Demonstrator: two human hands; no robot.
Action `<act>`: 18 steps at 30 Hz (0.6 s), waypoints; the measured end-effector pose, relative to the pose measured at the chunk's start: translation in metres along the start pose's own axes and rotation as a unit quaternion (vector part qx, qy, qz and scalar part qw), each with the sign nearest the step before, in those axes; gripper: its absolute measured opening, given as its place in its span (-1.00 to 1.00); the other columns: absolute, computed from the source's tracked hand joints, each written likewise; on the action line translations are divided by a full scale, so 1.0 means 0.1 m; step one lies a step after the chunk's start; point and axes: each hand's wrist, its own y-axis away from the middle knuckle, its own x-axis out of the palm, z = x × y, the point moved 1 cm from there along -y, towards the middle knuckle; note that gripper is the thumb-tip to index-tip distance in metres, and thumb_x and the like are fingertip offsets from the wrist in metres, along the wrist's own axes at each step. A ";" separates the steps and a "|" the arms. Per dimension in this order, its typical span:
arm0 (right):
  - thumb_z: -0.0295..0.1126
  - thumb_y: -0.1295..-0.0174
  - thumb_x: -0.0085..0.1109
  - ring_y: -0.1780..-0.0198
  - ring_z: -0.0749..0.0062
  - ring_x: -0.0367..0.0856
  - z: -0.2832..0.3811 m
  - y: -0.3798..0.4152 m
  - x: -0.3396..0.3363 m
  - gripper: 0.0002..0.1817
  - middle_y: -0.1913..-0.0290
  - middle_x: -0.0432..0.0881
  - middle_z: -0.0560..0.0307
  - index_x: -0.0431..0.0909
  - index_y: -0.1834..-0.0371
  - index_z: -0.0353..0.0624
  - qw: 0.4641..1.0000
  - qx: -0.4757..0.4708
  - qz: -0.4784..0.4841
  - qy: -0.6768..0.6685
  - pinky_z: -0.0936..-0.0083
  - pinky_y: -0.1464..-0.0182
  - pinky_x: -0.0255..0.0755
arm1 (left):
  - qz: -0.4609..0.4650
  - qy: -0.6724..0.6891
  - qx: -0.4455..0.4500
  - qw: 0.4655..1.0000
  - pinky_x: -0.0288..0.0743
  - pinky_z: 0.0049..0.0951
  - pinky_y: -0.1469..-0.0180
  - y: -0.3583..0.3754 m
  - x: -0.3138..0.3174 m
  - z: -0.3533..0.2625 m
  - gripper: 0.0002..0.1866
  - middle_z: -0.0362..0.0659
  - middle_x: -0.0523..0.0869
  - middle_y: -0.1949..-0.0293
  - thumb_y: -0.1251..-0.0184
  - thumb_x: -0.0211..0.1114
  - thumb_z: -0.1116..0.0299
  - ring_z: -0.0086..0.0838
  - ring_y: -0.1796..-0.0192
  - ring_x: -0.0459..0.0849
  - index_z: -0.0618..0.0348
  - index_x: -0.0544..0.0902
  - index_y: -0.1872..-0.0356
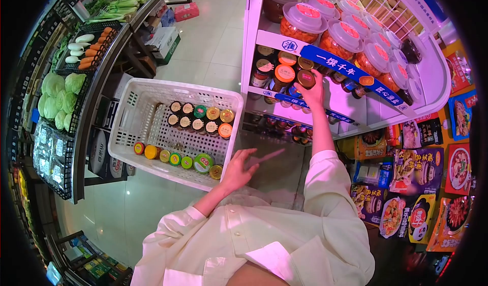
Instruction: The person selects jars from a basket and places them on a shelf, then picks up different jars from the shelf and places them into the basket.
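Note:
My right hand (314,91) reaches into the middle tier of the white display shelf (252,47). Its fingers curl round a jar with a dark red, gold-rimmed lid (305,78); the jar's lower part is hidden. Beside it stands a jar with an orange lid (284,73), among several other lidded jars. My left hand (239,170) hangs open and empty by the right end of a white perforated plastic crate (133,128). Inside the crate, jars with black-and-cream, green, gold and orange lids stand in rows along the far side, and a row with yellow and green lids (175,159) lines the near side.
Clear tubs with red labels (341,36) fill the upper shelf. Hanging food packets (417,169) cover the right side. On the left, a vegetable stand (81,149) carries cabbages, carrots and white radishes. A cardboard box (163,44) sits on the tiled floor behind.

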 end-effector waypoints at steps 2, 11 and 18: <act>-0.25 0.19 0.56 -0.13 0.10 0.58 0.02 -0.01 0.00 -0.19 -0.08 0.61 -0.01 0.28 -0.18 0.04 1.000 0.014 0.010 0.004 0.23 -0.14 0.47 | -0.001 0.000 0.005 1.000 0.50 -0.23 -0.10 0.00 0.01 0.03 -0.50 0.00 0.57 -0.03 -0.15 0.36 0.41 -0.12 -0.04 0.60 0.11 0.50 -0.17; -0.28 0.20 0.57 -0.13 0.15 0.57 0.00 0.02 0.02 -0.18 -0.08 0.60 -0.01 0.33 -0.19 -0.04 1.000 0.002 -0.010 0.024 0.28 -0.16 0.44 | -0.001 0.006 -0.002 1.000 0.50 -0.22 -0.08 0.02 -0.04 0.12 -0.51 0.00 0.57 -0.03 -0.14 0.36 0.39 -0.11 -0.04 0.60 0.10 0.50 -0.15; -0.27 0.22 0.60 -0.19 0.16 0.50 -0.26 -0.01 0.11 -0.06 -0.18 0.50 -0.09 0.30 -0.30 -0.12 0.998 -0.044 -0.022 -0.042 0.29 -0.24 0.37 | 0.003 -0.009 0.007 1.000 0.53 -0.27 -0.06 0.08 -0.09 0.27 -0.50 -0.01 0.60 -0.01 -0.17 0.37 0.33 -0.21 0.01 0.63 0.12 0.51 -0.17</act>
